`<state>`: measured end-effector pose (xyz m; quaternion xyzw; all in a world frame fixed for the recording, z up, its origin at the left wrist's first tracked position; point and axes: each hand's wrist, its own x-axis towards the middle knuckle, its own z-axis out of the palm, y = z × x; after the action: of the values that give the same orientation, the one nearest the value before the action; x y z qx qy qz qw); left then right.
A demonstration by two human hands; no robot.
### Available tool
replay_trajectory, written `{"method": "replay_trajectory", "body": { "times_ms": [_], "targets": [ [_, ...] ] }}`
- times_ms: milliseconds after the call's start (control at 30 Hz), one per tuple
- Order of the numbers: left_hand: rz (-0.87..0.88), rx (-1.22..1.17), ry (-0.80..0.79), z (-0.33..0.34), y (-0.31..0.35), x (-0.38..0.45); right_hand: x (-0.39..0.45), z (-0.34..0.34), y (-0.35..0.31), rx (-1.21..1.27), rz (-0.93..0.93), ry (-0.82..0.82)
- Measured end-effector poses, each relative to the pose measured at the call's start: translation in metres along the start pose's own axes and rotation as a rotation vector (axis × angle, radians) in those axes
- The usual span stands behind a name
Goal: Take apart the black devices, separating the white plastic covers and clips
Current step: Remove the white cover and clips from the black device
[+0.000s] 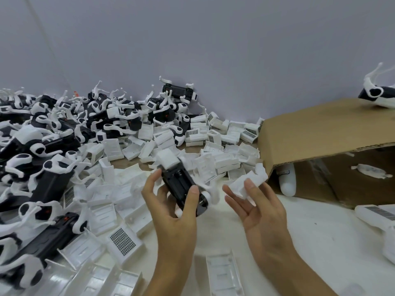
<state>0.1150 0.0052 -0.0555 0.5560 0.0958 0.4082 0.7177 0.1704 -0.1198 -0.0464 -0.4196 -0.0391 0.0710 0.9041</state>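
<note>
Even, bright light falls from above; shadows under my hands stay faint. White parts wash out, edges bend wide-angle, nearest pieces blur.

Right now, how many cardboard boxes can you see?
1. The cardboard box lies tipped on its side at the right, its open mouth facing the person, beside the right hand. Others may sit outside the frame.
</note>
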Motion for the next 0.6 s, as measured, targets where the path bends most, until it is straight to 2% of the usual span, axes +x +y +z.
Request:
{"method": "replay_trajectory", "body": {
  "times_ms": [200,300,367,467,600],
  "targets": [
    [0.054,0.052,-0.130,0.000,0.000,-0.004,-0.003,0.002,-0.002,-0.115,0.015,-0.108],
    [0.063,0.046,-0.138,0.001,-0.002,-0.005,-0.005,0.002,0.002,-0.125,-0.052,-0.126],
    [0.076,0.039,-0.140,0.001,-0.002,-0.005,-0.005,0.000,0.006,-0.216,-0.117,-0.151],
    [0.108,0.090,-0.162,0.003,0.001,-0.005,-0.009,0.001,0.008,-0.308,-0.121,-0.241],
    [0.088,0.070,-0.130,0.002,0.002,-0.004,-0.014,0.006,0.006,-0.348,-0.123,-0.202]
  ]
}}
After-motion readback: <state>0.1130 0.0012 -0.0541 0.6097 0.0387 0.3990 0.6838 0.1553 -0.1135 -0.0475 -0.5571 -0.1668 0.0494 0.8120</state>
